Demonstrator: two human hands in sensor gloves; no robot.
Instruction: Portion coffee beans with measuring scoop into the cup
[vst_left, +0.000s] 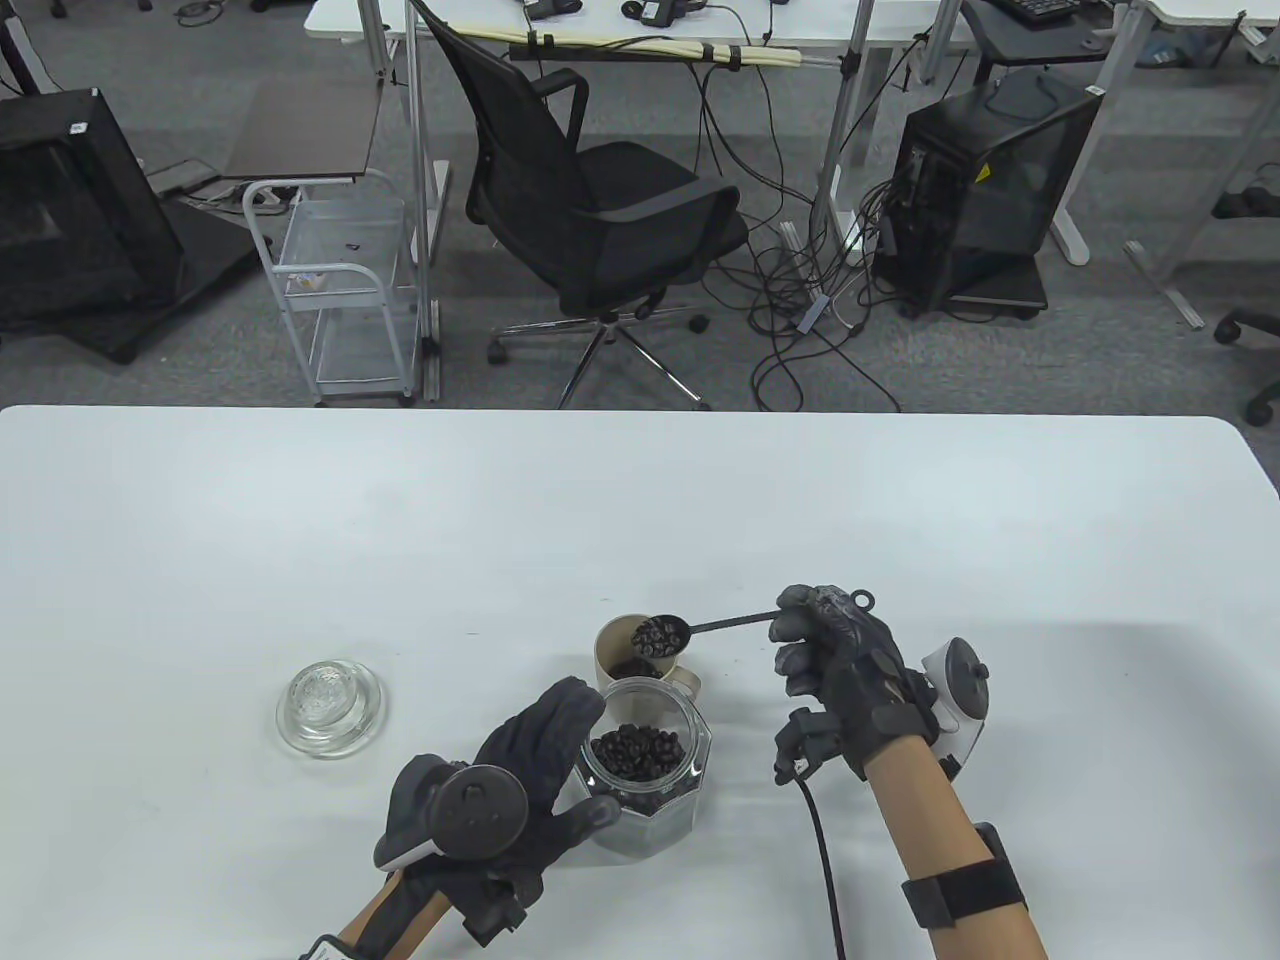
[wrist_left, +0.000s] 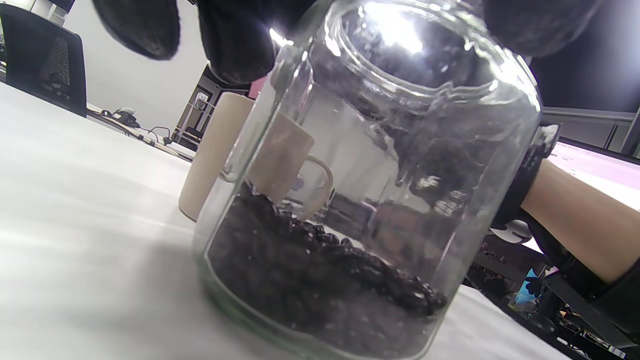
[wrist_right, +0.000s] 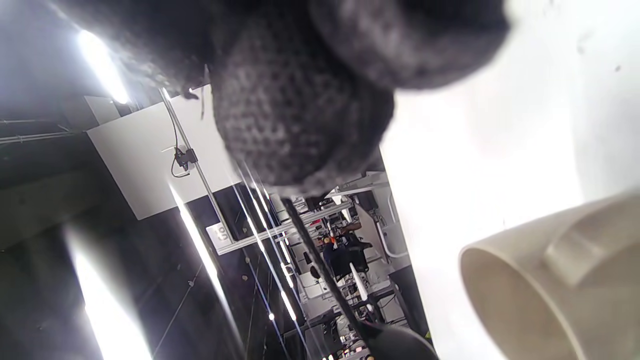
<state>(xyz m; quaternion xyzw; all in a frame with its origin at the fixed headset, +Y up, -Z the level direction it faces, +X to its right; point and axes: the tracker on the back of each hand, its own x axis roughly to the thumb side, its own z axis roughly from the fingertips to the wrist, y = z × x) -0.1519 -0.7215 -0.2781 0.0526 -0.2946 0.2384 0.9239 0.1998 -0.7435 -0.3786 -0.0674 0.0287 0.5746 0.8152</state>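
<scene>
A clear glass jar (vst_left: 645, 780) with coffee beans (vst_left: 637, 752) in its bottom stands open near the table's front; my left hand (vst_left: 520, 775) grips its left side. Seen through the left wrist camera, the jar (wrist_left: 360, 200) fills the frame, with the beige cup (wrist_left: 220, 150) behind it. The beige cup (vst_left: 640, 665) stands just behind the jar and holds some beans. My right hand (vst_left: 835, 665) pinches the handle of a black measuring scoop (vst_left: 662, 634). Its bowl, full of beans, hangs over the cup. The right wrist view shows the scoop (wrist_right: 350, 300) beside the cup (wrist_right: 555, 280).
The jar's glass lid (vst_left: 330, 707) lies to the left of the jar. A black cable (vst_left: 822, 850) runs from my right hand to the front edge. An office chair (vst_left: 600, 210) and a wire cart (vst_left: 335, 290) stand beyond the table's far edge.
</scene>
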